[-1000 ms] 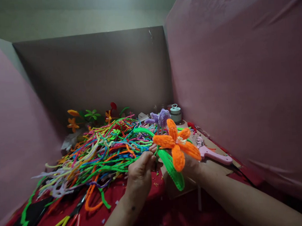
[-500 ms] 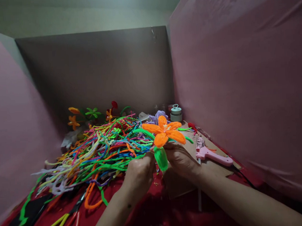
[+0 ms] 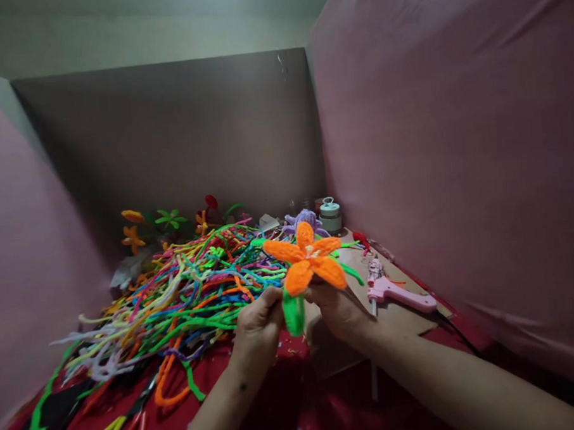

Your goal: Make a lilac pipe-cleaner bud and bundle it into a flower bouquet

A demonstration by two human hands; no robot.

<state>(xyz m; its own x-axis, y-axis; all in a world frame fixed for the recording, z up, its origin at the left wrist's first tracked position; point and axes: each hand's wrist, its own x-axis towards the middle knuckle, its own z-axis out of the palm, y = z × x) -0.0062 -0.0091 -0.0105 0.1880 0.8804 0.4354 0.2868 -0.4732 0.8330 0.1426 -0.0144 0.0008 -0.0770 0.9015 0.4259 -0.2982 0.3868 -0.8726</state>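
Observation:
An orange pipe-cleaner flower with pointed petals and a pale centre faces me in the middle of the head view. Green leaves stick out below and to its sides. Behind the bloom, my left hand is closed at the flower's lower left, thumb on top. My right hand is closed just under the petals on the right side. The stem and most of the fingertips are hidden by the petals and the front leaf.
Left of my hands lies a large heap of coloured pipe cleaners, with pliers in front. A pink glue gun rests on cardboard at right. Behind stand a purple flower, a mint-green container and finished orange flowers.
The flower has tilted a little and moved slightly left and down, together with both hands. The whole view has shifted slightly. Both hands stay closed at the flower.

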